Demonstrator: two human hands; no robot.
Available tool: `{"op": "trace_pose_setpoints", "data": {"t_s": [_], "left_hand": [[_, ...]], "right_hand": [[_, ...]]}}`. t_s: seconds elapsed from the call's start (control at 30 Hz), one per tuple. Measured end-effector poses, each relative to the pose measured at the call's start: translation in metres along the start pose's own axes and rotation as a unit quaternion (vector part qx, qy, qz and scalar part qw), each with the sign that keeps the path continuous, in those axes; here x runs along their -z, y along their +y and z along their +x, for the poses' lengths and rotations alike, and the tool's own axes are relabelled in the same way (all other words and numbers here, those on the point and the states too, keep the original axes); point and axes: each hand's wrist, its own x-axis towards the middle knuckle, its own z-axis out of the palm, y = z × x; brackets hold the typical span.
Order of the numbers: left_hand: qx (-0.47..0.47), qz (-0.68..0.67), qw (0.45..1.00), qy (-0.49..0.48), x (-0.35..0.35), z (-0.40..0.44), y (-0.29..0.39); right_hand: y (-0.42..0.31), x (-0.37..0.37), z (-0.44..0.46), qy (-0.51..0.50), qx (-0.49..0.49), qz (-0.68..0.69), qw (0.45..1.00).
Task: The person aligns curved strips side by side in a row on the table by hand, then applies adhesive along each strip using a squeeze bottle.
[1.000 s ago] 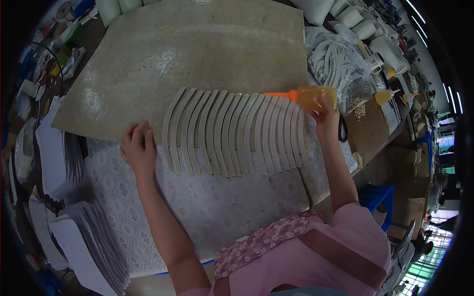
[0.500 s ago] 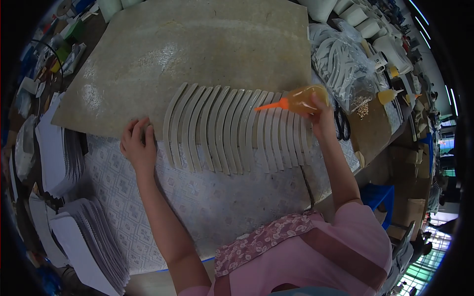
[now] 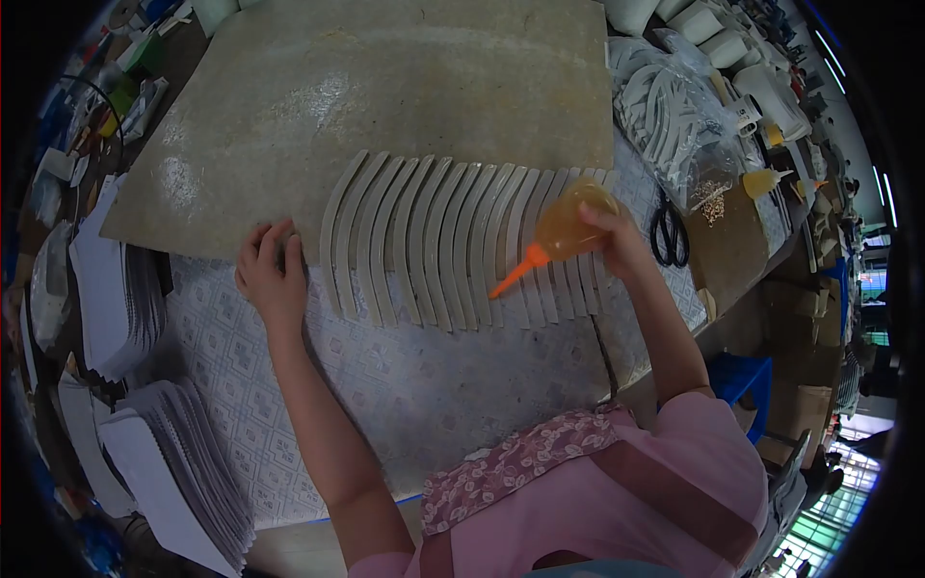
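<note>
A row of several thin, curved grey-white strips (image 3: pixel 417 241) lies side by side, partly on a large tan board (image 3: pixel 462 87) and partly on the patterned table cover. My right hand (image 3: pixel 620 239) is wrapped round a squeeze bottle (image 3: pixel 568 223) of amber liquid, tilted with its orange nozzle (image 3: pixel 515 273) pointing down and left. The nozzle tip is at the lower part of a strip near the middle of the row; whether it touches is hard to tell. Left of the strips, my left hand (image 3: pixel 273 270) rests at the board's front edge, fingers apart and holding nothing.
Stacks of white sheets (image 3: pixel 178 472) stand at the left. On the right are black-handled scissors (image 3: pixel 669 234), a clear bag of white curved pieces (image 3: pixel 665 111), small beads (image 3: pixel 711 202) and another amber bottle (image 3: pixel 761 183). A blue stool (image 3: pixel 740 385) is beyond the table edge.
My right hand has tipped the bottle, and the nozzle has moved from the upper part of the strips down towards their lower ends. My left hand has barely moved.
</note>
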Motion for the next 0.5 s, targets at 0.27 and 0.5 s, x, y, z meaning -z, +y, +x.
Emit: {"op": "trace_pose_setpoints", "data": {"t_s": [0.27,0.5], "left_hand": [[0.001,-0.006,1.000,-0.004,0.000,0.000,0.000],[0.010,-0.004,1.000,-0.012,0.001,0.000,0.001]], "right_hand": [[0.012,0.006,-0.003,-0.066,-0.028,-0.027,0.997],[0.018,0.017,-0.021,-0.082,-0.082,0.132,0.984]]}}
